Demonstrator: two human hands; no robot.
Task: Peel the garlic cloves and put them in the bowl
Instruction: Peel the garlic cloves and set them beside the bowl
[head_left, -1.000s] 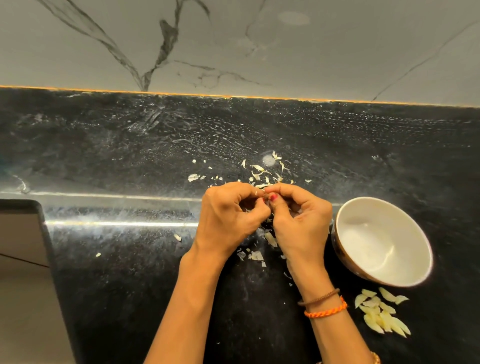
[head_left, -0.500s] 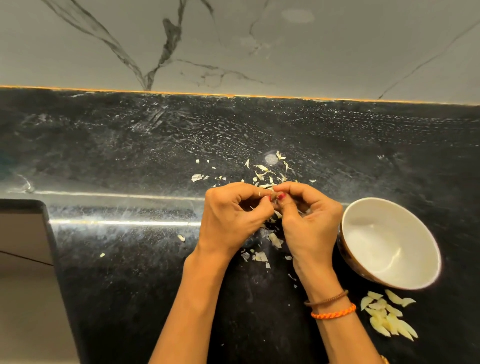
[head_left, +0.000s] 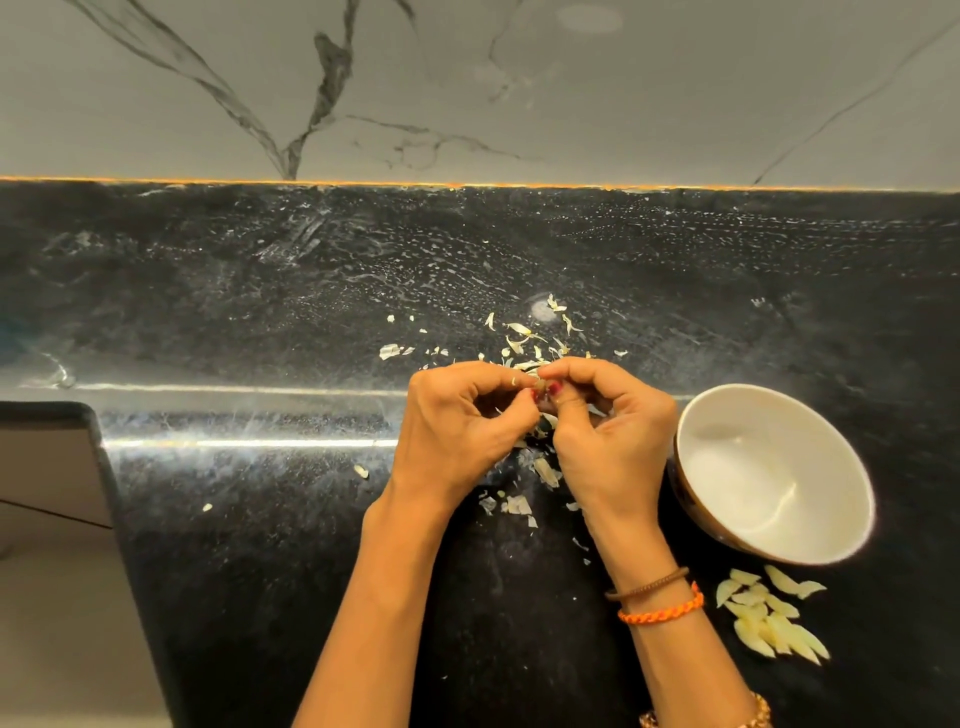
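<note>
I am pinching a garlic clove (head_left: 542, 385) between the fingertips of my left hand (head_left: 457, 431) and my right hand (head_left: 608, 441), both curled tight around it above the middle of the desk (head_left: 260, 571). It is small, light and probably slippery once bared, its skin thin and brittle, so I am holding it by the ends and picking at the tip. The bowl (head_left: 774, 473) is sitting just beside my right hand, toward the desk's right edge, with nothing in it. A pile of cloves (head_left: 769, 618) is lying near the front edge beside it.
</note>
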